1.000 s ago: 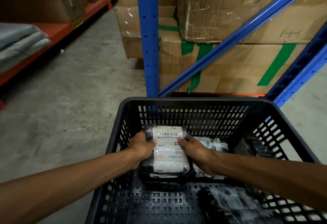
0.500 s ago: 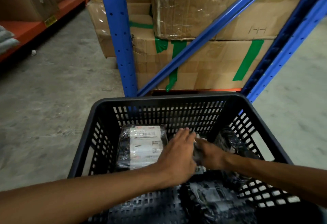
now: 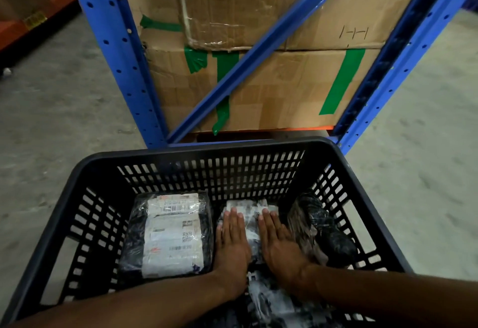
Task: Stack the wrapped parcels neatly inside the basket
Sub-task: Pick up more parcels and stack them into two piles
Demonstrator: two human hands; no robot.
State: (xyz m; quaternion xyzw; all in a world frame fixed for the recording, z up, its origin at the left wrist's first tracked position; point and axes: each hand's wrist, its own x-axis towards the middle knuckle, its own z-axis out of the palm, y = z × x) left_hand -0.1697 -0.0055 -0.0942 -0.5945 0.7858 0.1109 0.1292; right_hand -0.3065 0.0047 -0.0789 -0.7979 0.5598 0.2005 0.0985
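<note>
Pressing down with both palms is the step in hand: the left hand (image 3: 232,239) and the right hand (image 3: 280,243) lie flat, side by side, on the middle parcel (image 3: 252,226), a black-wrapped packet with a white label showing at its far end. The fingers (image 3: 234,217) of both hands are stretched out straight and close together, gripping nothing, only bearing on the wrap. The black basket (image 3: 196,150) holds all the parcels: the labelled parcel (image 3: 172,237) lies flat toward 9 o'clock, just beside the left hand, while a dark, crumpled parcel (image 3: 323,232) leans against the wall toward 3 o'clock, and another wrapped packet (image 3: 271,304) sits at 6 o'clock under the wrists, partly hidden. To do this well, I judge the pressure should be even across both palms so the middle parcel settles level, its long edge parallel to the labelled parcel and snug against it, without sliding toward the far wall at 12 o'clock. The wrap looks slick, so pushing straight down rather than forward should keep it from skating. The tilted parcel at 3 o'clock probably needs laying flat next. Beyond the basket stand blue racking (image 3: 121,69) and taped cardboard boxes (image 3: 284,89) on a concrete floor (image 3: 51,94).
</note>
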